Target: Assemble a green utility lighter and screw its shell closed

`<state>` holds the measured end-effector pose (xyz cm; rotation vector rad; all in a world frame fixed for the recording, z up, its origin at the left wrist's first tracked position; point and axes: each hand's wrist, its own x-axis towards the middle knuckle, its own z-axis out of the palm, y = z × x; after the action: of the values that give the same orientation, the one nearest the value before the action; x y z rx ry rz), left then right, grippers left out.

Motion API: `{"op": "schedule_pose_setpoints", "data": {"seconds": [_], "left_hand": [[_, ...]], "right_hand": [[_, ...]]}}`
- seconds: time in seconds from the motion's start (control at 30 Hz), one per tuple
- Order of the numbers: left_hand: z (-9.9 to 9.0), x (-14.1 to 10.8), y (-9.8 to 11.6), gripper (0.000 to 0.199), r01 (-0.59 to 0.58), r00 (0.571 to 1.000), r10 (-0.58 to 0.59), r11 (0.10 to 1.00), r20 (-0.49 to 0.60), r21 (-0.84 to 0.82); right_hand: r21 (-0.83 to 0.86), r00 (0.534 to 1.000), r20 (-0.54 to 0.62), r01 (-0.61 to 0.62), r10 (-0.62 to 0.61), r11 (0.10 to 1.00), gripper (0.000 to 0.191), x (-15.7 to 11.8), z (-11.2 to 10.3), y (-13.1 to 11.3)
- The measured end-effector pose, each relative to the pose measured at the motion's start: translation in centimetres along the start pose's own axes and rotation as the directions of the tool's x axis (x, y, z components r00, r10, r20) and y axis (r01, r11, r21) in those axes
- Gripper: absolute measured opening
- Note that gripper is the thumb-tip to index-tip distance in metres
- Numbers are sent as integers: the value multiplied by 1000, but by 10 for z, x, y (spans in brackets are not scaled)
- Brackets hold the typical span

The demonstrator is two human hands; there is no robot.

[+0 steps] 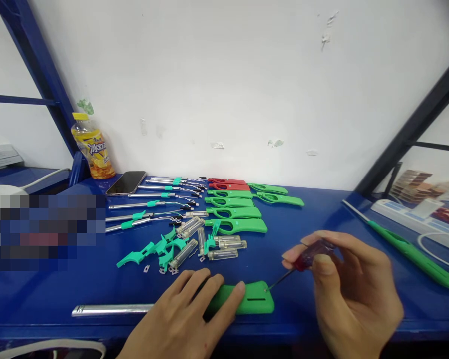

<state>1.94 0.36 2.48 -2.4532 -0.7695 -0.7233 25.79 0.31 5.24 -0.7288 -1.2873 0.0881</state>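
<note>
Near the front edge of the blue table lies a long-necked lighter (260, 298) with a green handle and a silver metal tube (112, 310) pointing left. My left hand (189, 314) presses over its middle, fingers curled across the green handle, hiding the part where tube and handle meet. In my right hand (353, 289) is a screwdriver (310, 255) with a clear and red handle, gripped between thumb and fingers. Its thin shaft slants down left, and the tip touches a small hole or screw at the handle's right end.
Behind lie metal lighter tubes with wires (153, 204), green handle shells (234, 213), red shells (228, 187), clear fuel tanks (223, 254) and teal triggers (136, 255). A phone (126, 183) and drink bottle (93, 147) stand back left. Another green lighter (411, 254) and power strip (422, 224) lie right.
</note>
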Motion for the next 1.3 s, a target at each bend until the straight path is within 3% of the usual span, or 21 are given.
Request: {"op": "schedule_pose_setpoints", "data": {"seconds": [0.37, 0.57, 0.93, 1.3], "left_hand": [[-1, 4, 2, 46, 4, 1000, -4, 1000, 8, 10], [1, 2, 0, 47, -9, 1000, 9, 1000, -13, 4], [-2, 5, 1, 50, 12, 1000, -12, 1000, 1, 11], [2, 1, 0, 50, 0, 1000, 1, 1000, -15, 10]], "right_hand": [[4, 998, -7, 66, -66, 998, 31, 0, 0, -1], [7, 998, 57, 34, -35, 999, 33, 1, -1, 0], [19, 998, 48, 48, -49, 999, 32, 1, -2, 2], [162, 974, 227, -23, -15, 987, 44, -1, -4, 0]]}}
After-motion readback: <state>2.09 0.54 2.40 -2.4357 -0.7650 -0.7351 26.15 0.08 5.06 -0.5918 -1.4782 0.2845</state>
